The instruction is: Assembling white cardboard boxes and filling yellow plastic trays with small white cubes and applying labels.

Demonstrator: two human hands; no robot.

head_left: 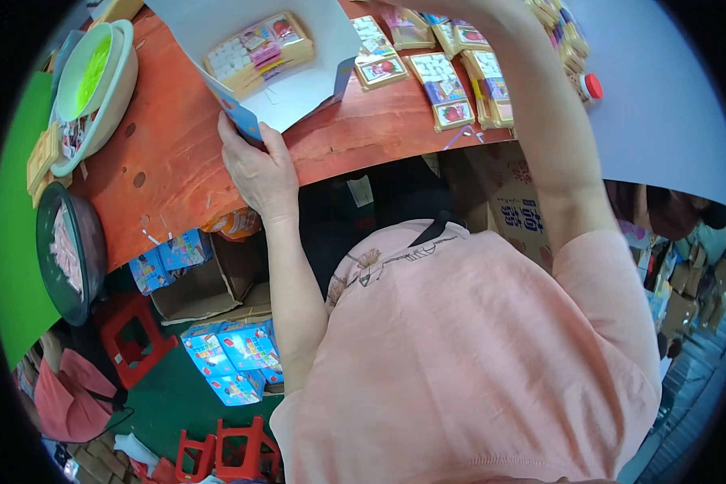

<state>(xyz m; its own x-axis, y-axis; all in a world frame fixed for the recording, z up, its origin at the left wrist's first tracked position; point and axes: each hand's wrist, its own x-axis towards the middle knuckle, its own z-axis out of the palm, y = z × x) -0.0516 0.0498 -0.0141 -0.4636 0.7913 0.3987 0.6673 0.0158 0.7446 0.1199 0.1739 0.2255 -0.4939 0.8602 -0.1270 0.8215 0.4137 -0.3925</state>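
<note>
**Left hand (256, 171) clamped on the white-lined box (323, 85), right hand (440, 3) barely in shot**

So from my end of the head cam, the left hand has the box by its near edge, thumb at the near wall and fingers round the blue outside. My guess is that grip keeps it steady and its mouth tipped toward the wearer. Can't tell if the box rests fully on the red worktop (177, 165).

The stack of packs (260, 52) lies inside, just beyond the left hand and not touching it. The loose packs (440, 89) lie to the right of the box, between the 2 arms, probably spread there for easy reach.

Hands are well apart. The right hand is cut off at the far edge, over by those loose packs, so no clue whether it's gripping anything.
</note>
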